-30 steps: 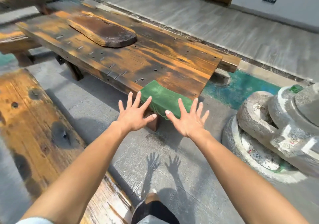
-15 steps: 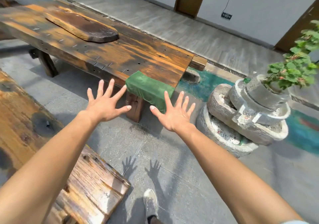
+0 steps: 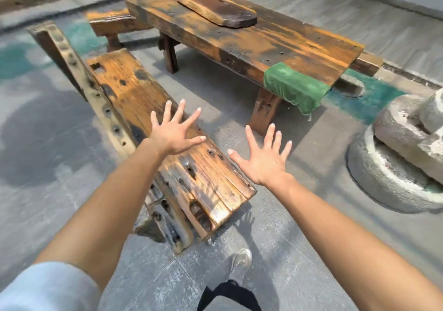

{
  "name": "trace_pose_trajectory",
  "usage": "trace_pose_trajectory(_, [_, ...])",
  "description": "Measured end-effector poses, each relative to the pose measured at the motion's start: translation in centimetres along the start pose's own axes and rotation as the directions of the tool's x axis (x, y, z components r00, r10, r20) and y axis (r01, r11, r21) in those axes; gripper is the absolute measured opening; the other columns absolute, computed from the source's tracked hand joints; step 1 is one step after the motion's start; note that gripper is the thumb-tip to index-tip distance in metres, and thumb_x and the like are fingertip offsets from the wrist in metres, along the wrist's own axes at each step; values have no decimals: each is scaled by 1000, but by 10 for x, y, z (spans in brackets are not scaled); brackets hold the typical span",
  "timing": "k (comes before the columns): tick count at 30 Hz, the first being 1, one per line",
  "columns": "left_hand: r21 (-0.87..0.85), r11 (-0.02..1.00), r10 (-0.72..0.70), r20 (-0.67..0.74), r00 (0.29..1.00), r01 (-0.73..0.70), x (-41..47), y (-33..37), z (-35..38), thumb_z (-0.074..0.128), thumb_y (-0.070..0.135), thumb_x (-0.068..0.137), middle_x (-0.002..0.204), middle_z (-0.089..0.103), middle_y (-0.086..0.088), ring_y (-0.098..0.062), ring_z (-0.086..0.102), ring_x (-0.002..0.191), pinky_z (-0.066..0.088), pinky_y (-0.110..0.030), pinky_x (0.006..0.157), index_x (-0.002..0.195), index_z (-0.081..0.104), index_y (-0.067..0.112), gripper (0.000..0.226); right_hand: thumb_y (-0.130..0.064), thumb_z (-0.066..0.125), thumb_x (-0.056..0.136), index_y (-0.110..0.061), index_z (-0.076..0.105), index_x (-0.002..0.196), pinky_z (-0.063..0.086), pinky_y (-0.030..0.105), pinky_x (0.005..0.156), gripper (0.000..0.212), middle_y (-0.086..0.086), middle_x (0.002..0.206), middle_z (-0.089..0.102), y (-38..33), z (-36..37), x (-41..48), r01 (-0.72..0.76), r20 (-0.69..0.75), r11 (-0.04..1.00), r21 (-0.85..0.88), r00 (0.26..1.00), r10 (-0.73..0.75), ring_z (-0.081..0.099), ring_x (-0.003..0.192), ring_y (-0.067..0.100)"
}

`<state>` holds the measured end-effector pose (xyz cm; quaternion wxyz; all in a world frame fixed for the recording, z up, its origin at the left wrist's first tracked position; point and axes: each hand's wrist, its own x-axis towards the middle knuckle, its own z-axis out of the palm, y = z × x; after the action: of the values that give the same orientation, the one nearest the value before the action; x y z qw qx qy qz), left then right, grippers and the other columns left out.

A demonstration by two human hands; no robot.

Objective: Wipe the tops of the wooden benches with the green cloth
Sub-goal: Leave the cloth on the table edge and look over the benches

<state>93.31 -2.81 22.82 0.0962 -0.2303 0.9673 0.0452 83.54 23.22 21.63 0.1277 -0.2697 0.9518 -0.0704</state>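
Nearest: a grey shoe is seen on the grey tiled floor, and a pale sleeve at lower left.

Both bare forearms are stretched forward.
- Left hand: fingers straight and spread wide apart, nothing held. It is seen over the near bench; contact cannot be told.
- Right hand: fingers likewise splayed, nothing held. It is seen over bare floor just beside that bench.

Near bench: a thick plank, glossy orange-brown, marked with dark scorched blotches, knots and bored holes. The grain is split at the cut end. A paler, weathered rail with a row of round holes is set along its left edge.

Right: a round stone basin, coarse, grey and pitted. Rough whitish stone blocks are stacked in it.

Farther: a long wooden bench on square legs, its rectangular tabletop finished in the same charred orange.
- The green cloth is draped over the near right corner and hangs down past the edge, well apart from both hands. Its surface looks napped, like towelling.
- A dark, round-ended wooden slab lies flat farther along the tabletop.

Beyond, left: a smaller bench, blurred.
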Motion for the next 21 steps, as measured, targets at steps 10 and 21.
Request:
trace_pose_trajectory(10, [43,998,-45,160,986,39,-149,-87,47,19,97,81,163,-43,5,-35,-35,152,-8,-74,121,145,-32,66,87,-96,9,79,-48,-11,163,-25,68,116,99,22,168,-32,-83,74,-118,39,41,999,-4,998,-39,-23,157,47])
trace_pose_trajectory(21, [62,986,148,99,984,-154,-169,-123,50,13,97,80,161,-44,5,-33,-32,154,-5,-72,121,137,-41,67,85,-92,15,86,-47,-13,162,-19,70,118,92,24,168,-30,-135,71,-168,-85,-26,996,-21,996,85,-17,158,50])
